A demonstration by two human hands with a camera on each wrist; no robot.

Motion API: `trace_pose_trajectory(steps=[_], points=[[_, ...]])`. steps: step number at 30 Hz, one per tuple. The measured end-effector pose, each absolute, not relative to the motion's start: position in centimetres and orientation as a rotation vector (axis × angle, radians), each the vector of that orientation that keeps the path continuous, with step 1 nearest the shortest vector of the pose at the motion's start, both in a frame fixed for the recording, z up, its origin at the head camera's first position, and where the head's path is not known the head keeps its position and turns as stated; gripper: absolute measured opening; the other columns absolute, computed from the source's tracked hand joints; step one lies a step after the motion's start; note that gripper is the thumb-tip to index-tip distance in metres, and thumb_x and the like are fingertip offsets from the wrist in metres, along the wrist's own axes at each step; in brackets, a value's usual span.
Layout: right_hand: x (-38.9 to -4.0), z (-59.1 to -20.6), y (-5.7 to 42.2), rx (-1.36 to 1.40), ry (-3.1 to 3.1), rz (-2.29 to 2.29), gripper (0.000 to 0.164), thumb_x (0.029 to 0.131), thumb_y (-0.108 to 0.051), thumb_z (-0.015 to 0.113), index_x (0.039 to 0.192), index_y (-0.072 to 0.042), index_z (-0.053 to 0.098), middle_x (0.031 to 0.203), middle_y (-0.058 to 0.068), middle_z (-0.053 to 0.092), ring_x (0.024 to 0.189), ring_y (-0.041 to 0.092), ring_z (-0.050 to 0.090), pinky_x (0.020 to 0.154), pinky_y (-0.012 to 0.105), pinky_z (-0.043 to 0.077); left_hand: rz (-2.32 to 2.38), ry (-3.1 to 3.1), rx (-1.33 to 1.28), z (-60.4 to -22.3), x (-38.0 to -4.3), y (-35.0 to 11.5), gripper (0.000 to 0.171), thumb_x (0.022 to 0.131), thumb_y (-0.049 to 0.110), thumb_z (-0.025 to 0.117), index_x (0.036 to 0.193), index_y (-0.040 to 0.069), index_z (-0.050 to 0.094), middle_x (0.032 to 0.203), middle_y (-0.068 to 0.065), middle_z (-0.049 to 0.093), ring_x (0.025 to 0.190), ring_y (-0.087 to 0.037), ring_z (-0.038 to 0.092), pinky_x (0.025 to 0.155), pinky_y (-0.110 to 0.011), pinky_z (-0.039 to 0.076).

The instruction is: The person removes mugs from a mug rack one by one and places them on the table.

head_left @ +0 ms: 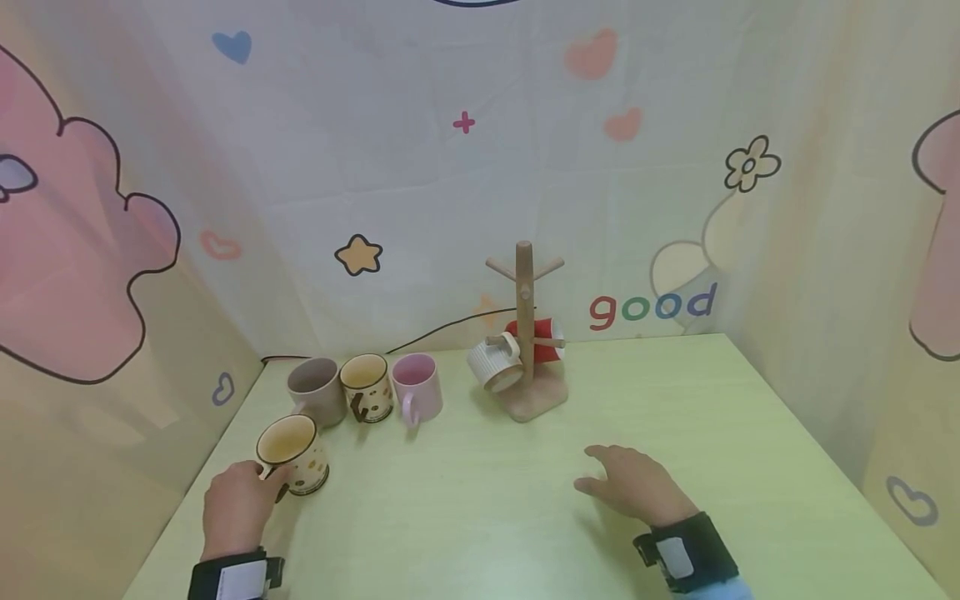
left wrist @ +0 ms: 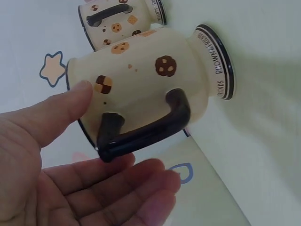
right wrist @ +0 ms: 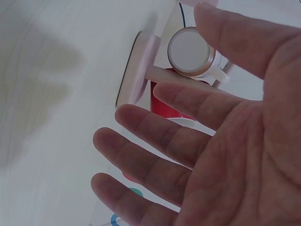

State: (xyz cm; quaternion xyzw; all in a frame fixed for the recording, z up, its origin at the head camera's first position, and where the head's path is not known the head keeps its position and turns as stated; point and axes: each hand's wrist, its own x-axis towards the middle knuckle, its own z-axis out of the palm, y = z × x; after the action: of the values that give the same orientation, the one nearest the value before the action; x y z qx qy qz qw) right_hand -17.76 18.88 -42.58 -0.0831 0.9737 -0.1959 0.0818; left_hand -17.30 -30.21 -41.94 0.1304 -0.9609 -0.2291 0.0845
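In the head view my left hand (head_left: 242, 504) is at the handle side of a cream mug (head_left: 300, 467) with cookie prints and a dark rim. Seen from the left wrist, the thumb (left wrist: 70, 106) lies by the rim, while loosely extended fingers (left wrist: 117, 183) spread below the dark handle (left wrist: 146, 136), not wrapped around it. The mug stands upright. My right hand (head_left: 633, 483) hovers over the right half of the table, fingers spread and holding nothing. Ahead of it is a wooden mug tree (head_left: 525, 308) bearing a white ribbed mug (head_left: 495, 364) and a red mug (head_left: 546, 340).
Behind the cream mug stand a grey-mauve mug (head_left: 317, 392), a second cookie-print mug (head_left: 366, 387) and a pink mug (head_left: 417, 387) in a row. A dark cable (head_left: 450, 323) runs along the back curtain. The light green table (head_left: 480, 517) ends at side curtains.
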Motion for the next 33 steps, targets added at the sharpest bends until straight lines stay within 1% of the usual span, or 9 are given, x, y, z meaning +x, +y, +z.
trace_pose_trajectory(steps=[3,5,8,11,14,19,24,29,33], points=[[-17.8,-42.5,18.8,-0.247,2.909,-0.585,0.056,0.09,-0.039,0.071,0.131,-0.002,0.061,0.12,0.018,0.066,0.113,0.038,0.06,0.096,0.058,0.045,-0.638,-2.867,0.393,-41.6,-17.3,-30.0,0.056,0.09,0.033,0.07,0.108,-0.019,0.06,0.1,-0.036,0.063,0.086,-0.05,0.062,0.065,-0.054,0.05],[-17.8,-42.5,18.8,-0.246,2.909,-0.585,0.056,0.09,-0.039,0.071,0.131,-0.002,0.061,0.121,0.018,0.066,0.113,0.038,0.06,0.097,0.058,0.045,-0.605,-2.877,0.41,-41.4,-17.3,-29.9,0.061,0.09,0.037,0.07,0.111,-0.019,0.058,0.1,-0.037,0.061,0.088,-0.051,0.062,0.061,-0.055,0.05],[-17.8,-42.5,18.8,-0.248,2.911,-0.579,0.056,0.09,-0.039,0.071,0.13,-0.002,0.061,0.121,0.018,0.066,0.113,0.038,0.06,0.097,0.058,0.045,-0.561,-2.865,0.427,-41.0,-17.2,-29.5,0.064,0.088,0.042,0.072,0.108,-0.018,0.058,0.095,-0.034,0.057,0.087,-0.051,0.059,0.056,-0.055,0.049],[-17.8,-42.4,18.8,-0.247,2.911,-0.576,0.055,0.09,-0.038,0.071,0.131,-0.001,0.061,0.121,0.019,0.066,0.114,0.039,0.06,0.097,0.058,0.044,-0.532,-2.818,0.413,-40.7,-17.1,-28.9,0.067,0.086,0.042,0.074,0.111,-0.017,0.057,0.099,-0.035,0.055,0.092,-0.054,0.056,0.06,-0.059,0.048],[-17.9,-42.3,18.7,-0.25,2.914,-0.573,0.055,0.09,-0.038,0.071,0.131,-0.001,0.061,0.121,0.019,0.066,0.114,0.039,0.06,0.097,0.058,0.045,-0.531,-2.774,0.362,-40.3,-17.2,-28.1,0.068,0.085,0.04,0.076,0.119,-0.016,0.055,0.106,-0.036,0.054,0.097,-0.055,0.054,0.064,-0.063,0.047],[-17.8,-42.2,18.7,-0.253,2.912,-0.578,0.055,0.09,-0.037,0.071,0.13,-0.001,0.061,0.12,0.019,0.066,0.114,0.039,0.06,0.097,0.058,0.045,-0.534,-2.783,0.309,-39.7,-17.8,-26.9,0.07,0.085,0.04,0.075,0.128,-0.011,0.053,0.114,-0.037,0.053,0.103,-0.056,0.052,0.07,-0.065,0.047],[-17.7,-42.3,18.7,-0.242,2.905,-0.58,0.054,0.091,-0.037,0.071,0.13,-0.001,0.061,0.121,0.019,0.065,0.115,0.04,0.059,0.097,0.058,0.044,-0.544,-2.83,0.263,-39.3,-18.5,-25.3,0.069,0.086,0.043,0.074,0.13,-0.006,0.055,0.121,-0.036,0.052,0.109,-0.055,0.051,0.077,-0.066,0.046],[-17.5,-42.2,18.6,-0.254,2.909,-0.587,0.054,0.09,-0.036,0.071,0.129,0.0,0.061,0.12,0.02,0.066,0.114,0.04,0.059,0.097,0.058,0.044,-0.455,-2.838,0.151,-39.0,-19.1,-23.6,0.068,0.086,0.043,0.074,0.126,-0.009,0.057,0.12,-0.035,0.055,0.11,-0.053,0.053,0.082,-0.065,0.045],[-17.4,-42.2,18.5,-0.26,2.912,-0.586,0.054,0.09,-0.036,0.071,0.129,0.0,0.061,0.119,0.019,0.066,0.113,0.039,0.06,0.097,0.058,0.044,-0.41,-2.828,0.07,-38.9,-19.5,-22.1,0.067,0.086,0.042,0.075,0.126,-0.009,0.057,0.122,-0.034,0.056,0.109,-0.052,0.055,0.083,-0.063,0.047]])
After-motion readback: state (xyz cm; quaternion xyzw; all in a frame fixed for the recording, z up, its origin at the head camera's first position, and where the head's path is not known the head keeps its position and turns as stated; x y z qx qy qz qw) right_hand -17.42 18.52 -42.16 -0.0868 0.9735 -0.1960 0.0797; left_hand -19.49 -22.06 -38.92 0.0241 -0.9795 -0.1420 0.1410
